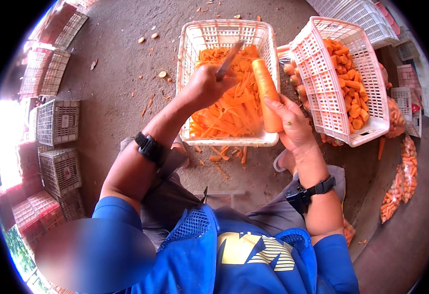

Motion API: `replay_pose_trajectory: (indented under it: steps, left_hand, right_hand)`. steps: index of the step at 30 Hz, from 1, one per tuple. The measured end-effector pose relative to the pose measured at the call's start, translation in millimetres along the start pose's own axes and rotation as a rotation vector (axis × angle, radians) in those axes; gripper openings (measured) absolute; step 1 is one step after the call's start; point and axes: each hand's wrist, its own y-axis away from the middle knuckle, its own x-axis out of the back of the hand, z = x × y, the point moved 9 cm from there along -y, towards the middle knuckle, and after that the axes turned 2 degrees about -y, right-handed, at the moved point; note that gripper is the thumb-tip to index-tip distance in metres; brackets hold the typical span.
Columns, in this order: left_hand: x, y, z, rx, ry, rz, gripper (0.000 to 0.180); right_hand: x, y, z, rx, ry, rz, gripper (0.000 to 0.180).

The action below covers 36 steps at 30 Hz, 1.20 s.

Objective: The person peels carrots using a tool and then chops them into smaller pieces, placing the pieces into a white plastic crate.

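Observation:
My right hand [295, 125] grips the lower end of a long peeled carrot [266, 93] and holds it upright over a white plastic basket [191, 73]. My left hand [204, 88] is closed around the handle of a knife [230, 59]; its blade points up and to the right, just left of the carrot's top. The basket under both hands is full of orange carrot peelings [229, 115]. Both wrists wear a black strap.
A second white basket [322, 93], tilted, holds cut carrot chunks to the right. Mesh bags of carrots [404, 171] lie along the right side. Empty crates [57, 122] are stacked at the left. Peel scraps litter the concrete floor [121, 63].

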Motion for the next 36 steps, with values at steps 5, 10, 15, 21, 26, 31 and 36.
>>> replay_pose_trajectory:
  steps: [5,10,15,21,26,31,36]
  left_hand:
    - [1,5,34,0.019,0.571,-0.064,0.023]
    - [6,13,58,-0.209,0.681,-0.017,0.034]
    - [-3,20,62,-0.27,0.327,-0.12,0.044]
    - [-40,49,88,-0.303,0.457,-0.428,0.021]
    - [-41,38,89,-0.449,0.434,-0.363,0.015]
    - [14,-7,34,-0.15,0.453,-0.085,0.018]
    - [64,-40,-30,-0.066,0.318,0.289,0.028]
  right_hand:
    - [-11,-2,21,-0.11,-0.309,-0.001,0.032]
    - [-28,8,40,-0.321,-0.475,-0.036,0.033]
    - [-20,1,44,-0.28,-0.621,-0.06,0.037]
    - [-31,2,32,-0.247,-0.569,-0.047,0.041]
    - [-35,11,40,-0.296,-0.658,-0.284,0.041]
    - [-45,30,50,-0.377,-0.571,-0.177,0.04]
    - [-44,34,36,-0.332,-0.532,-0.226,0.043]
